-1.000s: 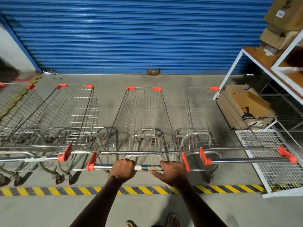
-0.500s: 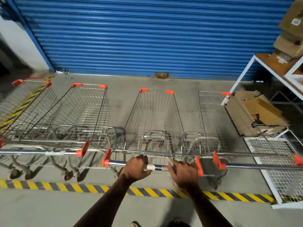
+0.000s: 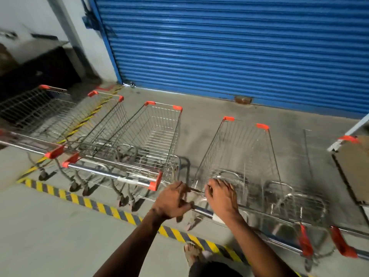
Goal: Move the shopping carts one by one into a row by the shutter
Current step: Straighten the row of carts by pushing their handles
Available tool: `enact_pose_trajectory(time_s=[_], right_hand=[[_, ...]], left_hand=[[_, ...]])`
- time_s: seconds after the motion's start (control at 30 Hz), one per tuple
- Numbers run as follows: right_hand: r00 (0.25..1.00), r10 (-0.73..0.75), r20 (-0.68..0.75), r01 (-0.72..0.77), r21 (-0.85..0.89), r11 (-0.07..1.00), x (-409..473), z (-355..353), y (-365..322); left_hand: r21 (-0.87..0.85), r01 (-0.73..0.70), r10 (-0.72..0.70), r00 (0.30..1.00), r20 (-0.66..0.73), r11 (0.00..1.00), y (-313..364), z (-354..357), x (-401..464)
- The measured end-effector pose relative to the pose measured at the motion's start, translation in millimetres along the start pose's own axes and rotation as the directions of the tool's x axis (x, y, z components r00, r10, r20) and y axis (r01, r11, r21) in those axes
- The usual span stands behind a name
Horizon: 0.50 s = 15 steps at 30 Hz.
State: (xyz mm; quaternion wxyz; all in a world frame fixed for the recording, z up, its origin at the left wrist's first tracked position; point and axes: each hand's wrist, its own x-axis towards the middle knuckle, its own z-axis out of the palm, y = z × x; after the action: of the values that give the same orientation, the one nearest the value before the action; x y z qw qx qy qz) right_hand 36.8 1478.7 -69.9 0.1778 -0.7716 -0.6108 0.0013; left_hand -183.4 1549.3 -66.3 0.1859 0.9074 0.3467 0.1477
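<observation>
Hands both at the near end of one shopping cart, whose basket runs straight ahead of them toward the blue shutter. Left hand: fingers curled round the left part of the cart's handle bar. Right hand: lies over the bar with fingers spread forward onto the rear wire of the basket; whether it grips the bar cannot be told. Hands close together, not touching.

Versus 0.5 s ago: both hands then wrapped the bar side by side; the right one has since lifted its fingers forward. View has swung left and tilted, so the row now runs diagonally and the white wall left of the shutter shows.

Left of the left hand: neighbouring cart, its orange-capped handle just beside the hand, with more carts beyond. Right of the right hand: another cart, blurred, then a cardboard box. Yellow-black floor stripe passes under the forearms.
</observation>
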Motion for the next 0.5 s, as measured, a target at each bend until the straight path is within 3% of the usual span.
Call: enact_pose_trajectory(time_s=[0.2, 0.3, 0.4, 0.5], right_hand=[[0.961, -0.270, 0.062, 0.253, 0.202, 0.946, 48.6, 35.1, -98.4], [0.918, -0.384, 0.102, 0.343, 0.283, 0.896, 57.8, 53.4, -150.4], [0.868, -0.473, 0.149, 0.425, 0.269, 0.864, 59.1, 72.4, -194.8], [0.860, -0.466, 0.206, 0.434, 0.183, 0.882, 63.0, 95.0, -232.1]], left_hand=[[-0.061, 0.172, -0.177, 0.981, -0.077, 0.983, -86.8, -49.6, -10.2], [0.031, 0.234, -0.230, 0.968, -0.104, 0.972, -127.8, -76.6, -19.9], [0.065, 0.289, -0.284, 0.956, -0.078, 0.955, -171.2, -102.5, -31.0], [0.099, 0.285, -0.290, 0.956, 0.043, 0.953, -225.1, -118.3, -45.1]])
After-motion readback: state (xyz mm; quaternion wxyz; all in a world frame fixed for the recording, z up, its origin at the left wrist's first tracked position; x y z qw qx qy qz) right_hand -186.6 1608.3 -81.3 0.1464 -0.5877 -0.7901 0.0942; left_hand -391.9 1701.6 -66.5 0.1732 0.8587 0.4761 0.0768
